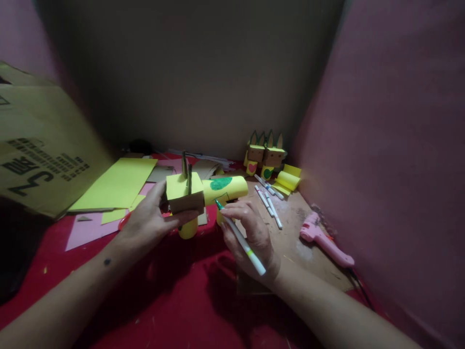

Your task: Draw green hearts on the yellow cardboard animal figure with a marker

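Observation:
My left hand (150, 215) grips a paper animal figure (185, 186) by its box-shaped head, thumb across the cardboard face. The figure has a yellow tube body (236, 186), stubby yellow tube legs and upright pointed ears. A green patch (221, 183) is coloured on its body, with a drawn outline below it. My right hand (250, 232) is closed around a white marker (245, 245), its green tip at the body's near side, by the outline. Whether the tip touches the paper I cannot tell.
Two similar figures (265, 155) stand at the back wall. Several markers (269, 198) and a pink glue gun (323, 237) lie on a cardboard sheet (308, 271) at right. Yellow paper (116, 184) and pink paper (87, 228) lie left, beside a cardboard box (54, 145).

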Demonstrator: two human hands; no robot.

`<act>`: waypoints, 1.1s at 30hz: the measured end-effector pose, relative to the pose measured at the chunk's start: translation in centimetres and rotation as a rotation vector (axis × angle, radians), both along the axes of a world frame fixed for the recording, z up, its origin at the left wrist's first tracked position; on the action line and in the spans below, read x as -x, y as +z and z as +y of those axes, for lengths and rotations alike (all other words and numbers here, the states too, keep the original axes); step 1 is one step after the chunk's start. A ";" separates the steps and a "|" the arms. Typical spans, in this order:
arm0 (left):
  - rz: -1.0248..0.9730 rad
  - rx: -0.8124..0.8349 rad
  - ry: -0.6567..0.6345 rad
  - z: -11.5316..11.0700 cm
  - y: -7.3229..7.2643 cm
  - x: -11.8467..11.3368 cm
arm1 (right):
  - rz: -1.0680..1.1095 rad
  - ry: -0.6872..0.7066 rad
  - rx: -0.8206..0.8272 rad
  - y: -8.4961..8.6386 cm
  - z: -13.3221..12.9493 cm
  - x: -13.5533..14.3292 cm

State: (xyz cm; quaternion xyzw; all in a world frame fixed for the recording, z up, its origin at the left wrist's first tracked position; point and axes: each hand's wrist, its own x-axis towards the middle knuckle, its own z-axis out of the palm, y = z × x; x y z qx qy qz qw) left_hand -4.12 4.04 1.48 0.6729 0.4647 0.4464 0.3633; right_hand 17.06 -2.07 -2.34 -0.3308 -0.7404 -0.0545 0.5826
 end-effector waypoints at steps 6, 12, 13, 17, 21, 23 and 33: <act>0.034 -0.018 0.008 0.1 -0.3 0.2 | 0.008 -0.006 0.021 -0.1 0.1 0.1; 0.021 0.013 0.009 0.0 0.1 -0.1 | 0.009 -0.010 0.028 0.0 0.2 0.2; 0.019 0.019 0.005 -0.1 0.2 -0.2 | 0.009 -0.010 0.026 0.0 0.2 0.2; 0.032 0.021 -0.002 -0.2 0.4 -0.3 | 0.004 -0.002 0.018 0.0 0.3 0.4; 0.054 0.002 -0.006 -0.1 0.3 -0.1 | 0.005 -0.006 0.023 0.0 0.4 0.4; 0.048 -0.009 -0.014 0.0 0.2 0.0 | 0.012 -0.013 0.027 0.0 0.5 0.4; 0.002 0.055 0.017 -0.2 0.3 -0.1 | 0.095 -0.019 0.042 -0.2 0.3 0.1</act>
